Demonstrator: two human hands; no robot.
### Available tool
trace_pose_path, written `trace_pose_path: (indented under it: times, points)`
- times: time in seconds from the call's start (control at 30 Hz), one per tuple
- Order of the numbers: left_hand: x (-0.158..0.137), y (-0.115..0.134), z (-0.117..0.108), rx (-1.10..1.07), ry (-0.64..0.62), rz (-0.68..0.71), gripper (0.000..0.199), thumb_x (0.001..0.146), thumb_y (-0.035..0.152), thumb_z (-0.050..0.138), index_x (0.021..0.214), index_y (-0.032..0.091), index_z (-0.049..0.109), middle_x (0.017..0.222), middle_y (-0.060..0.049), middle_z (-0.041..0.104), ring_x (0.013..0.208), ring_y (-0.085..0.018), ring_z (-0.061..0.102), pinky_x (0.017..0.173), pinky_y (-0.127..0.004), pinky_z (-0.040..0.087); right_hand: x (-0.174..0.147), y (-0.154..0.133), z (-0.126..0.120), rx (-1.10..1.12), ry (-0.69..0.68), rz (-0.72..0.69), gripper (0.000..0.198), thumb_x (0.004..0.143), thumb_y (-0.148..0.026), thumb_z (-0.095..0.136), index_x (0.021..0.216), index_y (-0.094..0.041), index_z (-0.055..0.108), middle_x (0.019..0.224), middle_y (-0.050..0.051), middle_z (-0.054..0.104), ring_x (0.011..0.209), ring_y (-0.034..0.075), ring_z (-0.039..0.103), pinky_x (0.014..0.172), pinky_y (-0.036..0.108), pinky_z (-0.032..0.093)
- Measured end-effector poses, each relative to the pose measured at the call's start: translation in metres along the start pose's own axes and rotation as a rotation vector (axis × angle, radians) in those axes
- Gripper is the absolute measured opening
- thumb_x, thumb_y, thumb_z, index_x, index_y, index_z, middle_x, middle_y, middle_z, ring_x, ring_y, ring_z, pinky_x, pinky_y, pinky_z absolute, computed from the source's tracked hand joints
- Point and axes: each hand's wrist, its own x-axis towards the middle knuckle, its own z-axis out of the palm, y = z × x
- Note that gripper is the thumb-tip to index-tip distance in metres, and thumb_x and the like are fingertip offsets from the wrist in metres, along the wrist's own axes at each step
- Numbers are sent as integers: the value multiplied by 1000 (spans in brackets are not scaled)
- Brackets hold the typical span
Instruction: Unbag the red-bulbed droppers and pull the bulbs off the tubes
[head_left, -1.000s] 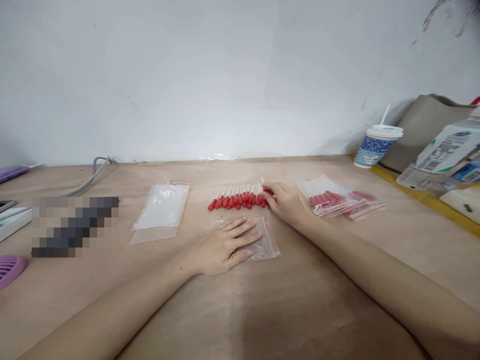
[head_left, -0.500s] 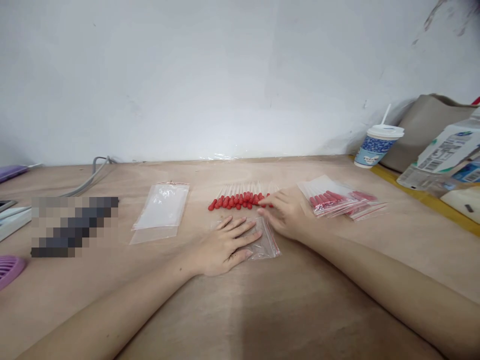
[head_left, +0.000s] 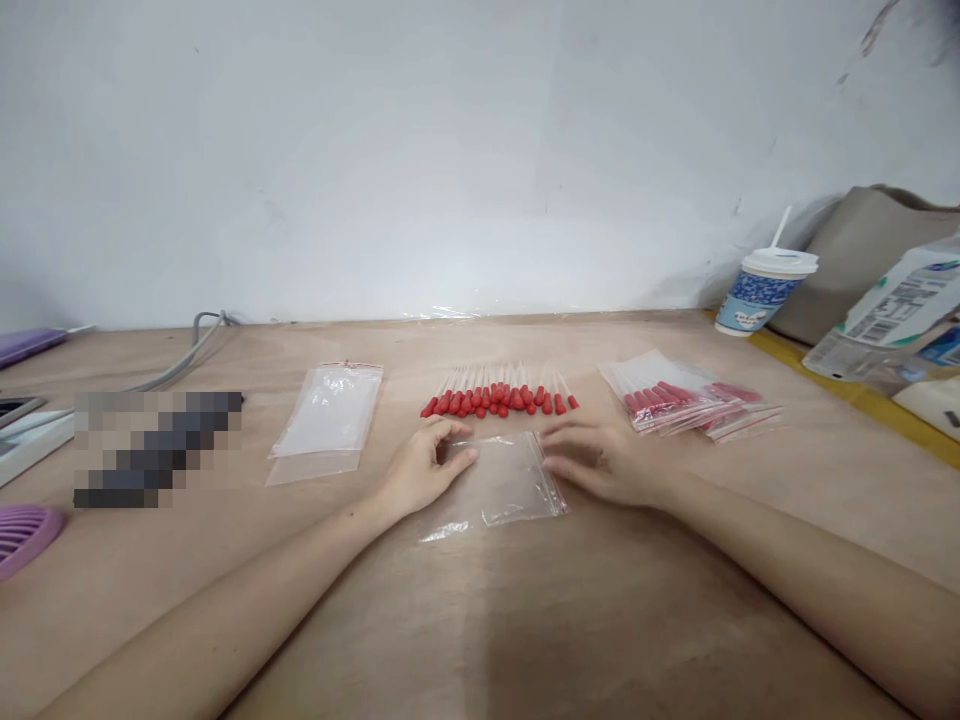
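A clear zip bag (head_left: 510,480) lies flat on the table between my hands, its red-lined zip edge towards the right. My left hand (head_left: 424,468) rests at the bag's left side, thumb and fingers apart. At the zip edge is my right hand (head_left: 611,460), thumb and fingertips separated, close to or touching the plastic. Just beyond the bag lies a row of droppers with red rubber bulbs (head_left: 499,400), their thin clear tubes pointing at the wall. To the right, zip bags holding red-bulbed droppers (head_left: 660,395) overlap in a pile.
Flat zip bags (head_left: 330,410) are stacked on the left. Farther left are a pixelated dark object (head_left: 161,450), a grey cable (head_left: 176,365) and a purple slotted item (head_left: 26,538). At the right stand a lidded paper cup (head_left: 765,290) and a plastic bottle (head_left: 870,320).
My left hand has lifted off the bag's middle and drawn back to its left side. My right hand has come away from the droppers, down to the zip edge.
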Motion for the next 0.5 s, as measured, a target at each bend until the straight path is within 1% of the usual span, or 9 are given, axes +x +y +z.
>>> trace_pose_path:
  times: [0.07, 0.13, 0.2, 0.23, 0.27, 0.33, 0.4, 0.43, 0.5]
  points:
    - [0, -4, 0, 43, -12, -23, 37, 74, 43, 59, 101, 19, 58, 93, -4, 59, 77, -17, 56, 68, -30, 45, 2, 16, -14, -236, 80, 244, 19, 81, -32, 51, 84, -20, 65, 89, 7, 65, 87, 20, 59, 79, 38, 44]
    - [0, -3, -2, 61, -38, -64, 40, 71, 44, 62, 101, 18, 57, 86, -3, 57, 72, -15, 54, 65, -28, 44, 1, 38, -30, -533, 88, 539, 25, 78, -37, 52, 83, -17, 66, 90, 12, 65, 94, 30, 56, 80, 48, 40]
    - [0, -1, -5, 76, -77, -100, 37, 69, 43, 63, 95, 18, 57, 76, 0, 53, 67, -14, 51, 61, -27, 42, -4, 62, -47, -712, 16, 792, 38, 76, -44, 52, 95, -13, 63, 97, 18, 62, 97, 35, 53, 78, 52, 38]
    - [0, 1, -7, 75, -106, -106, 33, 69, 43, 62, 90, 18, 57, 72, 1, 51, 64, -14, 49, 59, -26, 41, -7, 74, -54, -739, -32, 891, 46, 74, -49, 52, 98, -11, 62, 98, 21, 62, 96, 37, 53, 77, 52, 38]
    - [0, 2, -8, 68, -136, -104, 29, 70, 42, 61, 85, 17, 57, 68, 2, 49, 62, -13, 48, 57, -25, 40, -11, 84, -59, -733, -74, 982, 50, 72, -54, 52, 97, -11, 62, 98, 22, 61, 96, 38, 53, 76, 51, 38]
    - [1, 4, -12, 35, -179, -69, 24, 74, 41, 57, 76, 17, 56, 64, 2, 48, 60, -13, 46, 55, -25, 38, -16, 99, -67, -648, -146, 1077, 55, 69, -63, 50, 88, -13, 64, 96, 21, 62, 94, 38, 54, 75, 50, 38]
    - [4, 5, -19, -10, -138, -17, 23, 77, 40, 52, 73, 17, 53, 65, 1, 51, 62, -13, 48, 57, -25, 39, -19, 107, -70, -566, -182, 1132, 54, 64, -68, 52, 80, -17, 64, 92, 18, 63, 90, 37, 55, 73, 48, 39]
    - [6, 4, -24, -34, -72, -3, 23, 78, 39, 51, 74, 17, 52, 67, 1, 53, 63, -13, 49, 59, -25, 39, -19, 109, -70, -531, -194, 1147, 52, 63, -68, 53, 76, -18, 64, 89, 16, 63, 88, 35, 56, 71, 46, 40]
    - [11, -1, -39, -74, 121, -21, 21, 79, 38, 50, 80, 17, 51, 70, 0, 54, 63, -13, 51, 59, -24, 40, -18, 108, -69, -476, -213, 1157, 46, 65, -64, 54, 70, -19, 64, 82, 14, 63, 82, 32, 58, 67, 41, 40]
